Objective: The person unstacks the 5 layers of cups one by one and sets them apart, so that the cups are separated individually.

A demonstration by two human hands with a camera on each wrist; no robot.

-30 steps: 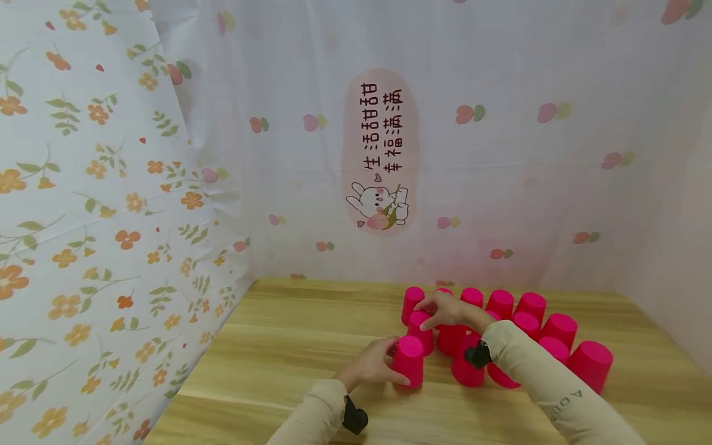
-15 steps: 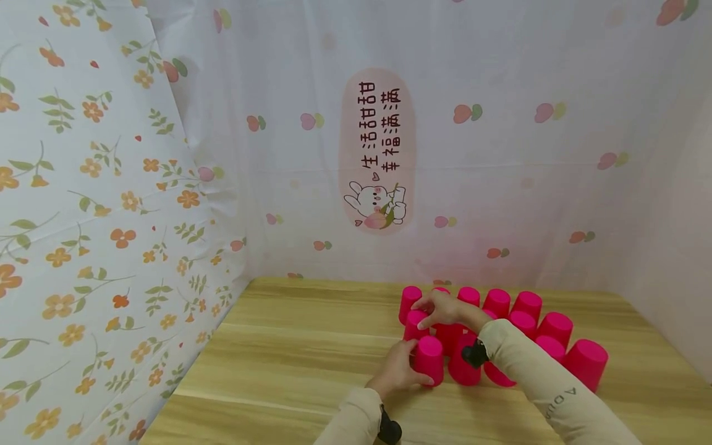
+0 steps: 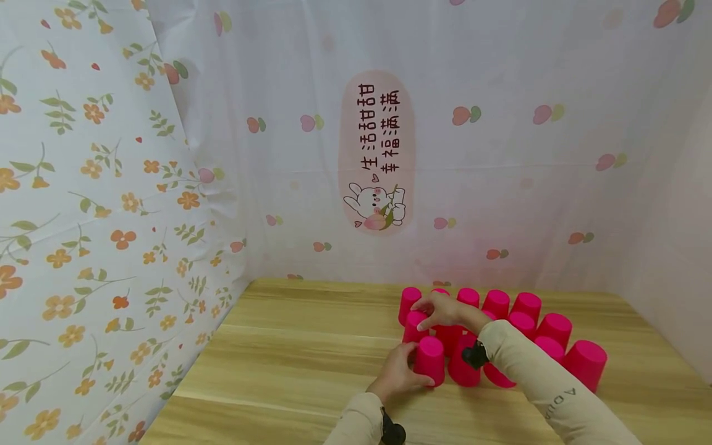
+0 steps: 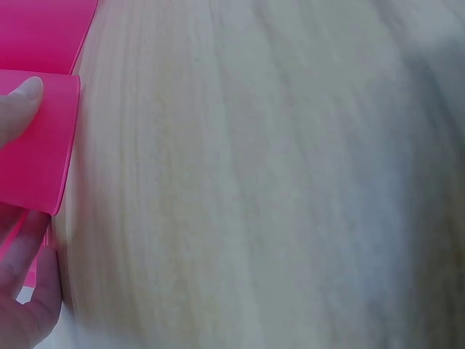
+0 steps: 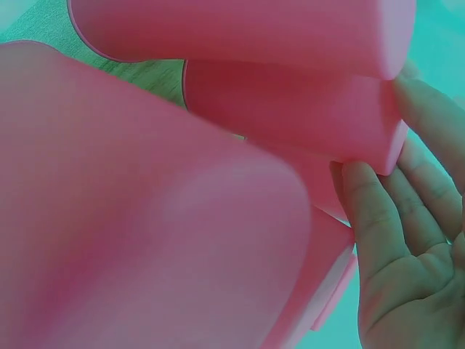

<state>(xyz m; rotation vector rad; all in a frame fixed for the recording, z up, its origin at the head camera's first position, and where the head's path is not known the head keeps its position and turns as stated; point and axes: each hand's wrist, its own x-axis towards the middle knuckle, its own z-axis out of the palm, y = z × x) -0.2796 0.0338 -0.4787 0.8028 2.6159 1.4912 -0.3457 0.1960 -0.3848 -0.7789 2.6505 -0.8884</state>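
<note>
Pink plastic cups stand upside down in rows on the wooden table. My left hand [image 3: 397,374] grips the cup nearest me at the row's left end [image 3: 431,364], its thumb on the near side and fingers behind; the left wrist view shows the thumb on this cup's wall [image 4: 36,163], down by the rim at the table. Just behind it, my right hand [image 3: 444,308] reaches over the group and holds another cup [image 3: 414,327] near its upturned base. In the right wrist view, thumb and fingertips lie on either side of that cup's base end [image 5: 305,113].
More upside-down cups reach right to an outer cup [image 3: 586,364] and back to a far-left cup [image 3: 410,304]. My right forearm covers some of them. Bare wooden tabletop [image 3: 289,346] extends to the left. A patterned curtain [image 3: 300,185] hangs behind.
My left hand has slid its cup to the right, close beside the neighbouring cup, and then stayed there. The right hand keeps its place on its cup.
</note>
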